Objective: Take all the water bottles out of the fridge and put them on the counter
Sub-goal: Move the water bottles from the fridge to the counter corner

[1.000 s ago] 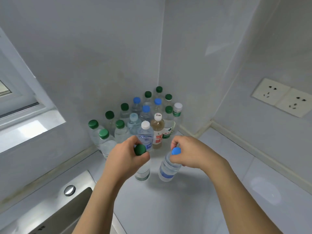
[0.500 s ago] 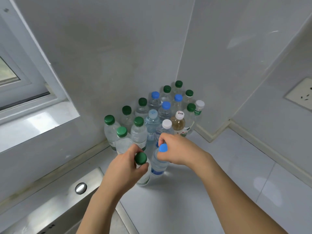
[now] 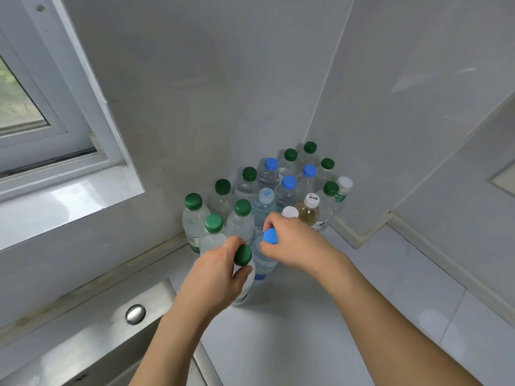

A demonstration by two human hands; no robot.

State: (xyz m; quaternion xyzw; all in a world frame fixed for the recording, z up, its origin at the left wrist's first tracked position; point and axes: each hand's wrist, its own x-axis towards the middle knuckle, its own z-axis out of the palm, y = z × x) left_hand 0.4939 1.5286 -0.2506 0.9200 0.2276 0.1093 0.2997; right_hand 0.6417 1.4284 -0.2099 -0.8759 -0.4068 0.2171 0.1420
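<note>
Left hand (image 3: 214, 277): its grip is curled round the neck of the green-capped bottle (image 3: 243, 263), just under the cap, probably because the neck gives a narrow, sure hold for carrying and setting down upright.
Right hand (image 3: 295, 243): its grip closes round the neck of the blue-capped bottle (image 3: 267, 257) from the right, fingers wrapped below the cap; the far fingers are hidden.
Where the two bottles are: both stand upright at the front edge of the cluster, side by side and nearly touching; whether their bases already rest on the bench (image 3: 320, 330) cannot be told for sure.
Cluster of bottles (image 3: 281, 188): packed tight into the wall corner, green, blue and white caps, one holding a brownish drink; crowding them there likely keeps the rest of the bench free and props them against tipping.
Step in hand: placing this pair against the group, judging by how low and close they sit.
Sink (image 3: 83, 355): lower left, beside the left forearm; setting down well clear of its rim seems wise.
Fridge: not in view.
</note>
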